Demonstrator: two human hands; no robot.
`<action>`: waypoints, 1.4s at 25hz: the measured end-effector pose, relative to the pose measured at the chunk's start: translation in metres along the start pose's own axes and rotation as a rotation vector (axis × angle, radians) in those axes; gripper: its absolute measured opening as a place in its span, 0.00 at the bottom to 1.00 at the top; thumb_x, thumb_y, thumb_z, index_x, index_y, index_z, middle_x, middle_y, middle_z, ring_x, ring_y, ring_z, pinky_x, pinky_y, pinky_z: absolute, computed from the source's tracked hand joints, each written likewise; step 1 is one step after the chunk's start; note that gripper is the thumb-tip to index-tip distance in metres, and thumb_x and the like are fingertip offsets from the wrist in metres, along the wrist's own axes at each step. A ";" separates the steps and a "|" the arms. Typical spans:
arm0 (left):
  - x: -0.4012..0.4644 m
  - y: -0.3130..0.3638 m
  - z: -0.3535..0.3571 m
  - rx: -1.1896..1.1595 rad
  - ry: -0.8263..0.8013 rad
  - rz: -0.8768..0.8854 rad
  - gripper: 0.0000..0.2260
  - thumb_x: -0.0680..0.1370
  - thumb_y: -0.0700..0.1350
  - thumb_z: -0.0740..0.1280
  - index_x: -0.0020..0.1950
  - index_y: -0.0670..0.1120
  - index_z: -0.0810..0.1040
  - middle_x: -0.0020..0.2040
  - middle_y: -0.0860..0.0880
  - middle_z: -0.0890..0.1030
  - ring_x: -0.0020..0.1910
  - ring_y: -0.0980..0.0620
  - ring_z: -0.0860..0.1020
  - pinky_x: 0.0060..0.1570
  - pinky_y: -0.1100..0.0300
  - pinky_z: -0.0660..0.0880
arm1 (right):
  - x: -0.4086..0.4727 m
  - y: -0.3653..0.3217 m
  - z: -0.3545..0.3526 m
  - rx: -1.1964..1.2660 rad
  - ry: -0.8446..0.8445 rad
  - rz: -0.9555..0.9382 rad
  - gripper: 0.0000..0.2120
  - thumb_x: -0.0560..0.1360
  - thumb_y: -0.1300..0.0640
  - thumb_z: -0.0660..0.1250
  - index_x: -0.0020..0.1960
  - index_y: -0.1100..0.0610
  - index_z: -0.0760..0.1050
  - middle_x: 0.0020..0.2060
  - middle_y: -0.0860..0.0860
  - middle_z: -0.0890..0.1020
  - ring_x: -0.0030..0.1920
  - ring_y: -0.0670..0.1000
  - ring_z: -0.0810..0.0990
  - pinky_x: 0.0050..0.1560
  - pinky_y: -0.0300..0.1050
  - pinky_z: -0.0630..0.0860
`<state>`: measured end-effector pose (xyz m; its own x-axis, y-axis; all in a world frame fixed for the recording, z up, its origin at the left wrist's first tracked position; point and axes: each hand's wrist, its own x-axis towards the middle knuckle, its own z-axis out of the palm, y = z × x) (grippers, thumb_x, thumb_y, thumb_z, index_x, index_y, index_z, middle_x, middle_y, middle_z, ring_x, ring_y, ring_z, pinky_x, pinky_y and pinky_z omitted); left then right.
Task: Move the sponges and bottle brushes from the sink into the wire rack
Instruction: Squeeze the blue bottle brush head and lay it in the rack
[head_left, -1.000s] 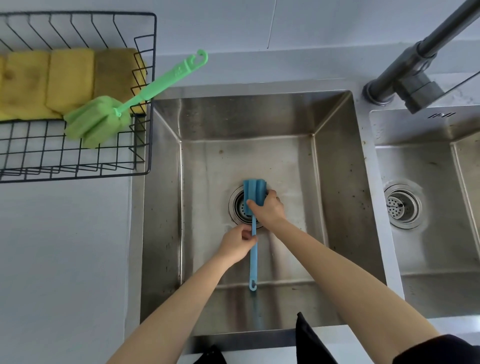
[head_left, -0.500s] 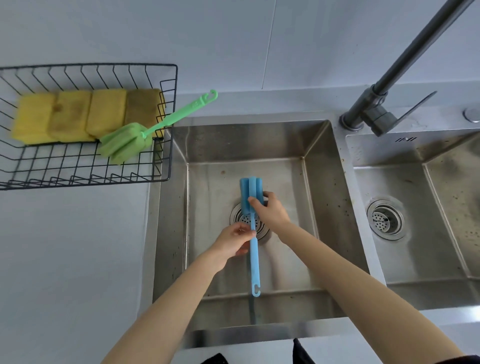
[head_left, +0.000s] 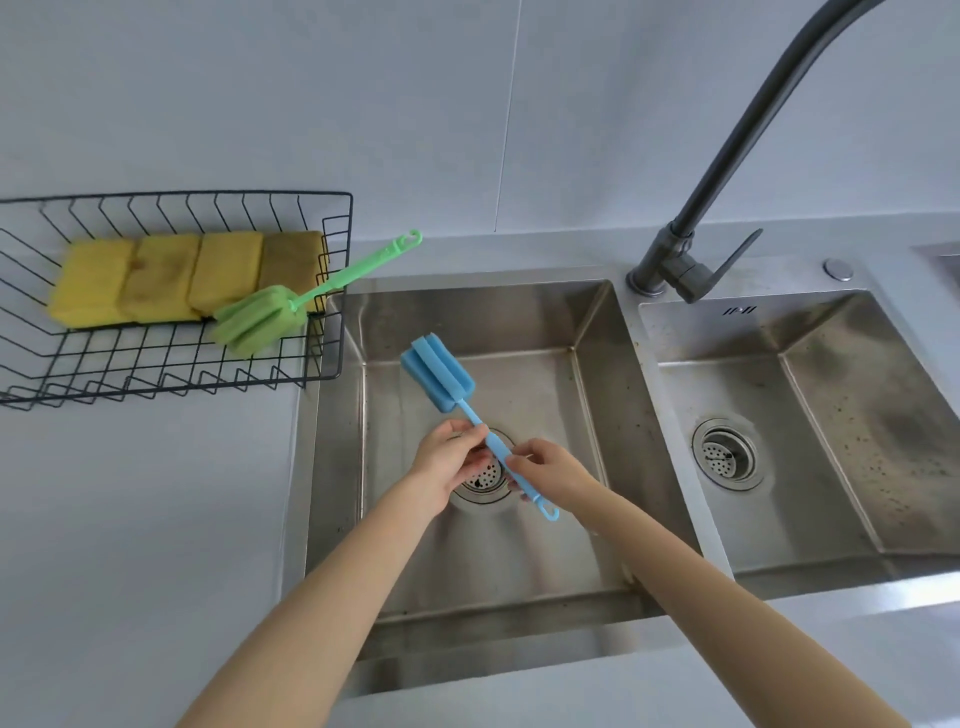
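Both hands hold a blue bottle brush (head_left: 441, 382) above the drain of the left sink basin (head_left: 587, 415). My left hand (head_left: 449, 457) pinches the handle just below the foam head. My right hand (head_left: 550, 470) grips the handle lower down, near its hooked end. The brush is tilted, with its head pointing up and left toward the black wire rack (head_left: 332, 364) on the counter. In the rack lie several yellow sponges (head_left: 161, 278) in a row and a green bottle brush (head_left: 260, 314), whose handle sticks out over the rack's right rim.
A dark tall faucet (head_left: 691, 249) stands between the two steel basins. The right basin (head_left: 841, 441) has its own drain strainer. Grey counter lies left of the sink and below the rack. A pale wall rises behind.
The brush has been lifted off the sink floor and tilted, head toward the rack. My right hand has shifted from the foam head to the lower handle. The camera view has tipped upward.
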<state>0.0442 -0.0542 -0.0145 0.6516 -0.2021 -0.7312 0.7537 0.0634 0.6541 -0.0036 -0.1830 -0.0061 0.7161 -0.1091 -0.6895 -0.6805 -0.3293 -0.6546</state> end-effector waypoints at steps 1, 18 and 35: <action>-0.002 0.001 0.000 -0.016 0.012 0.014 0.06 0.77 0.38 0.63 0.40 0.45 0.71 0.39 0.48 0.78 0.38 0.54 0.77 0.36 0.68 0.78 | -0.004 0.000 -0.002 0.026 -0.005 -0.016 0.04 0.77 0.59 0.60 0.43 0.54 0.72 0.39 0.50 0.79 0.35 0.48 0.78 0.44 0.44 0.77; -0.044 0.014 -0.034 1.130 0.366 0.785 0.32 0.74 0.43 0.67 0.74 0.46 0.56 0.77 0.42 0.54 0.74 0.42 0.57 0.72 0.52 0.55 | -0.051 -0.030 -0.040 0.188 0.125 -0.295 0.05 0.75 0.63 0.66 0.51 0.63 0.76 0.34 0.50 0.77 0.33 0.43 0.78 0.34 0.29 0.79; -0.080 0.053 -0.094 1.167 0.471 1.250 0.19 0.69 0.39 0.71 0.59 0.46 0.76 0.56 0.44 0.80 0.56 0.45 0.72 0.56 0.43 0.73 | -0.101 -0.093 -0.046 0.036 0.019 -0.459 0.03 0.74 0.63 0.68 0.45 0.57 0.80 0.33 0.51 0.80 0.30 0.41 0.80 0.41 0.29 0.80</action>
<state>0.0404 0.0566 0.0603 0.8605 -0.2976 0.4134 -0.4757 -0.7598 0.4432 -0.0054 -0.1845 0.1382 0.9472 0.0235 -0.3198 -0.2966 -0.3147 -0.9017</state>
